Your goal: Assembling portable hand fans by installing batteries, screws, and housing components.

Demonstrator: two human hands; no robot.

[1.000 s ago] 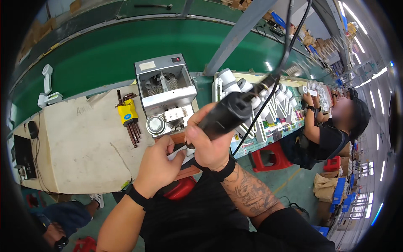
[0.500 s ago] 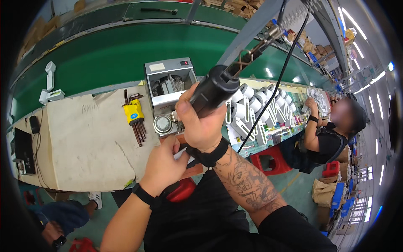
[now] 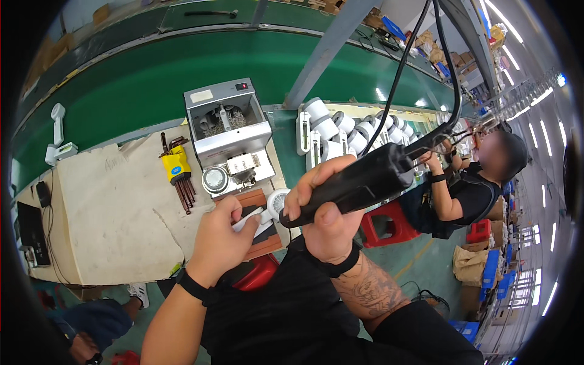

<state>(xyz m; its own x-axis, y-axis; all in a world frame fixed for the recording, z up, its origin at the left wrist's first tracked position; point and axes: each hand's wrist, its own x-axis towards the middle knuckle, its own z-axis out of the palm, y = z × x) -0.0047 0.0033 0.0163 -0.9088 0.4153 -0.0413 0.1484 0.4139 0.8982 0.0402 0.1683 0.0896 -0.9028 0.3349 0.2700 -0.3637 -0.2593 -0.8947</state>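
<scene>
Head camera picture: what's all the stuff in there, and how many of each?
power tool: one, black, in the right hand
fan-shaped gadget: one, white, in the left hand
fixture: one, brown, under the gadget
box-shaped machine: one, grey, left of centre
hex keys: several, brown, in a yellow holder
sheet: one, tan, left side
grey-and-white gadgets: many, right of centre
flat box: one, black, far left
conveyor belt: one, green, upper part
long tool: one, dark, top edge
stool: at least one, red, right
other people: two, dark clothes, right and lower left
own hands: two, bare, black wristbands, centre
</scene>
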